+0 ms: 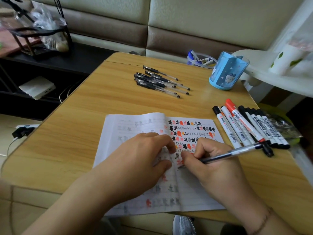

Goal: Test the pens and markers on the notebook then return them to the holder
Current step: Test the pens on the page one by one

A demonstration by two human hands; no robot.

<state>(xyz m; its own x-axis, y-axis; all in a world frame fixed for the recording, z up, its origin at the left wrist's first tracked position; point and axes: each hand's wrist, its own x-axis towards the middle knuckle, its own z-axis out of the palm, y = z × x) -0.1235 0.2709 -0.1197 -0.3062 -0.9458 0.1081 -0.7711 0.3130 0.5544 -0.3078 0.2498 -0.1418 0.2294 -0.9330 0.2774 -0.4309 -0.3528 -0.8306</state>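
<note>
An open lined notebook (199,189) lies at the table's near edge, its right page covered in black and red test marks. My left hand (140,160) rests flat on the left page, fingers near the spine. My right hand (218,168) grips a clear black gel pen (237,152), with its tip touching the right page by the spine and its cap posted on the far end. Several black gel pens (160,80) lie in a pile at the far middle. Black and red whiteboard markers (245,126) lie in a row to the right. The blue cartoon pen holder (227,72) stands at the far right.
The wooden table (101,107) has a rounded left edge. A clear tub (201,59) with small items sits behind the holder. A white plastic chair (271,68) crowds the far right corner. A crumpled wrapper (284,124) lies beside the markers. A dark shelf stands at the left.
</note>
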